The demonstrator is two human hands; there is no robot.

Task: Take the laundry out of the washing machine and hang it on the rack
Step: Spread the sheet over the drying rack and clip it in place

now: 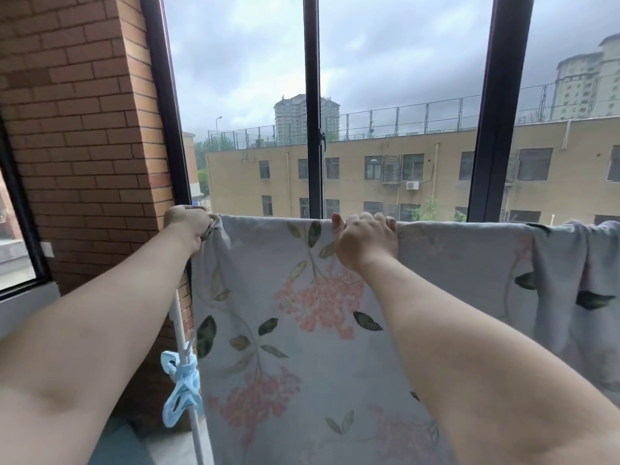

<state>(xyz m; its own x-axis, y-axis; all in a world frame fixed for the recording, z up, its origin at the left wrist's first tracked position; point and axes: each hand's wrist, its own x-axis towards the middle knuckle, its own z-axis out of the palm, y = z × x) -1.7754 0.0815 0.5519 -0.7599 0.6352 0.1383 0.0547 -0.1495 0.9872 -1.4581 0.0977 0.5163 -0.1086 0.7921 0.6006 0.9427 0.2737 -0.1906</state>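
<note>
Our arms [100,330] reach the sheet [302,313]: left hand [188,224] grips its corner at the rack's [181,317] left end, right hand [365,241] clutches its top edge; unpegged, it may slide off.

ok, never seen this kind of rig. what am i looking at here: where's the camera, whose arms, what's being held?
There is no robot here. A person works with bare hands and wears one wide-angle camera on the head. It looks forward and down, which is why both arms come in from the bottom edge.

A floral sheet hangs over the top of a drying rack in front of a window, beside a brick wall. The sheet hides the top rail. The left hand grips the sheet's left end. The right hand has its fingers curled over the top edge near the middle. The sheet's right end is bunched up.

Lower left is the white rack pole, with a blue peg clipped to it.
</note>
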